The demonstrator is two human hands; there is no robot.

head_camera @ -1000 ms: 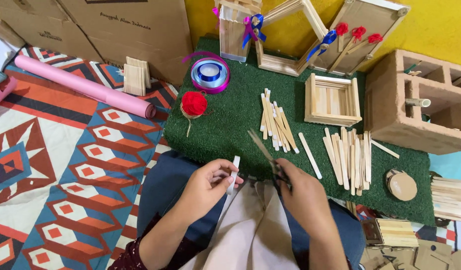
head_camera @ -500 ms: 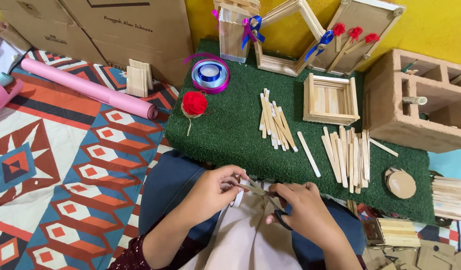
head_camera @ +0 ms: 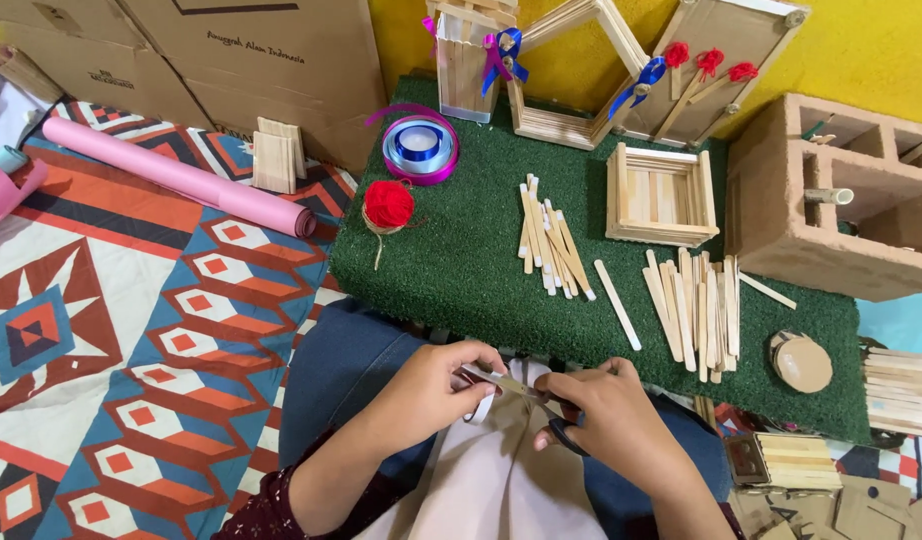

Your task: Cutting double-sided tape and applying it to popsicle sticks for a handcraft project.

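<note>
now your two hands sit close together over your lap, lower and nearer to each other than a second ago, when they were held apart up by the edge of the green mat. your left hand is closed in a pinch on the near end of a pale wooden stick, which pokes down between your fingers. a second ago that stick stood up above your left thumb; now it lies low against the light cloth on your lap. your right hand is clenched through the dark handles of the scissors, and the blades, which pointed up toward the mat before, now lie flat and reach across to the stick at your left fingertips. on the mat the red yarn ball, the loose bundle of sticks and the stick box lie as they did.
</note>
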